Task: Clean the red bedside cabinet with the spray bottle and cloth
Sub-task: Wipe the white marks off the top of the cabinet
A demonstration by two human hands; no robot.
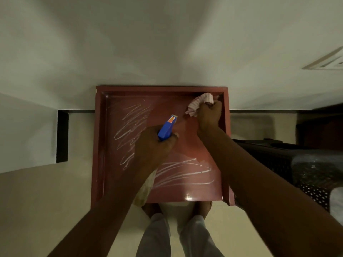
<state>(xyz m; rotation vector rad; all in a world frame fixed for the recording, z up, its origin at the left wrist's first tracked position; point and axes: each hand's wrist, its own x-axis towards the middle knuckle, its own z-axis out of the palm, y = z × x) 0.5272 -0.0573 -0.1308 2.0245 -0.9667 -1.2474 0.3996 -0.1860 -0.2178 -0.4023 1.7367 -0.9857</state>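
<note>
The red bedside cabinet [101, 145] fills mid-frame. Her left hand [154, 145] grips the blue spray bottle [167, 127]; her right hand [210, 115] clenches the striped cloth [199, 103] upper right. I'd wipe overlapping strokes toward the remaining chalk scribbles [131, 127].

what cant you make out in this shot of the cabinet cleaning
Head view:
- Spray bottle body: hidden under the left hand.
- Its label: too small to read.
- Cloth: partly bunched inside the right hand.
- Red cabinet front and sides: out of sight from above.
- Black basket: cut off at right.
</note>
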